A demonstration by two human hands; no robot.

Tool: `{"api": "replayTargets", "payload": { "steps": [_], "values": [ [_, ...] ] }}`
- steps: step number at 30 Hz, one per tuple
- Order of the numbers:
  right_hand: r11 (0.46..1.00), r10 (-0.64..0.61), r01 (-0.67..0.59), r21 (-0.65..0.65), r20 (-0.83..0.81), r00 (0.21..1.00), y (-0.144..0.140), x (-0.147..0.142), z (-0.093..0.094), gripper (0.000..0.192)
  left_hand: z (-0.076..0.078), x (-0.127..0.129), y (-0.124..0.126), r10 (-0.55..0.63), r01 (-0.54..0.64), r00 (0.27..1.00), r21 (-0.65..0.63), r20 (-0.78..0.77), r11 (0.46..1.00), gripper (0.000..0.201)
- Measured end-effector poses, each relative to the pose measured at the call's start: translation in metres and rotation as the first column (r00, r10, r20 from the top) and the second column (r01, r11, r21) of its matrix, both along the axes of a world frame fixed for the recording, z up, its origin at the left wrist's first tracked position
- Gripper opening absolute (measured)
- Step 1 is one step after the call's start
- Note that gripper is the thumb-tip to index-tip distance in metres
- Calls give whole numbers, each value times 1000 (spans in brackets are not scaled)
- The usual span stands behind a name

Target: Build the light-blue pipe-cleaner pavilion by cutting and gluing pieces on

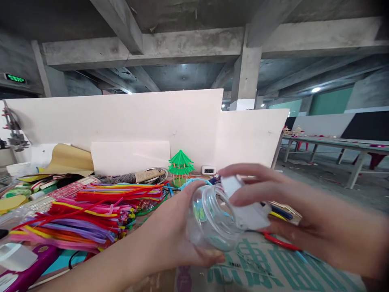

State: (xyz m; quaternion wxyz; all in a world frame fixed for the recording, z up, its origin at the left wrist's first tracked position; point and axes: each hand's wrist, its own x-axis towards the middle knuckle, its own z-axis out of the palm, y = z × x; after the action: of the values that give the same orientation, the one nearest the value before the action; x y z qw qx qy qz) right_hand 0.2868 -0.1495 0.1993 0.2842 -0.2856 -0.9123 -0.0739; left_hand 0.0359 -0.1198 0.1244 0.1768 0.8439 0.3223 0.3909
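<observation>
Clear ribbed plastic jar [212, 221], smooth and rounded, lies tilted in the left hand [179, 231], whose fingers wrap its body above printed cardboard [258, 267]. Its open mouth points up and right. The right hand [273, 202] pinches a white foam piece [246, 211] at that mouth. Bright fuzzy pipe cleaners [91, 215] lie well left.

Left hand [176, 227] cupped and gripping; right hand [273, 198] curled with fingers pinching

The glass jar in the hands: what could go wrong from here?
1. The clear jar is held tilted above the table by the left hand alone; it might slip and break.
2. The right hand holds white pieces at its mouth; they could fall among the pipe cleaners.
</observation>
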Motion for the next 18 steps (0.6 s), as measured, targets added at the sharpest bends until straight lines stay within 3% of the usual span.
{"api": "replayTargets", "payload": {
  "steps": [6,11,14,18],
  "values": [
    [997,-24,32,-76,107,994,8,6,0,66,-2,0,5,6,-7,1000,3,15,1000,104],
    [999,-17,21,-31,132,991,1,-14,-6,68,-5,2,1,12,-13,1000,67,25,998,107],
    [989,-139,132,59,124,983,-1,-26,-11,70,-6,4,-1,25,-25,1000,53,-10,998,106],
    [924,-351,326,199,104,931,1,-33,-17,75,-7,3,-3,84,-84,993,-4,-88,996,109]
  ]
}}
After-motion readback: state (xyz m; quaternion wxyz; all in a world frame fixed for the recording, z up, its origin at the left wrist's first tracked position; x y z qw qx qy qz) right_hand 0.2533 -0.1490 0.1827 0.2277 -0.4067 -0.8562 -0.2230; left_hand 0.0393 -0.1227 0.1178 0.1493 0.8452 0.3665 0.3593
